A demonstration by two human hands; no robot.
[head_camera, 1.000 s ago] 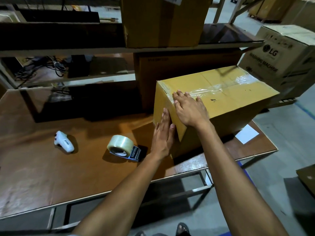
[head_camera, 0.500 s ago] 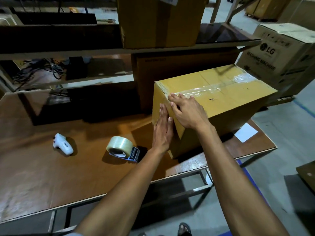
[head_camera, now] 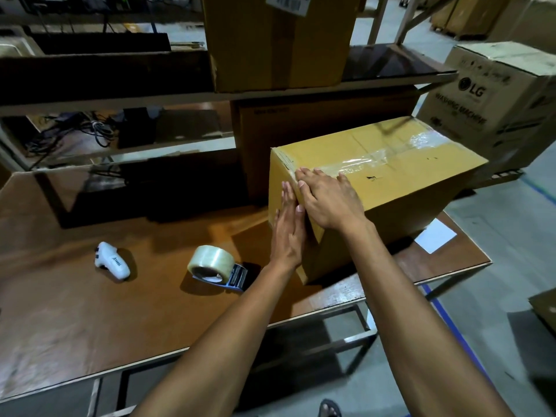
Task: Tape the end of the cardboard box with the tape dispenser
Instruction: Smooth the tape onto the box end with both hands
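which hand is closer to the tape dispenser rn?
Left. The left hand is flat on the box end face, just right of the tape dispenser. The right hand lies on the box's top edge, farther away.

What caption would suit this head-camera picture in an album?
Both hands, left and right, press flat on the cardboard box corner, tape dispenser lying on the table.

Dim room; brown worktable (head_camera: 90, 311), dark shelving (head_camera: 105, 73), grey, perhaps concrete, floor (head_camera: 496, 296).
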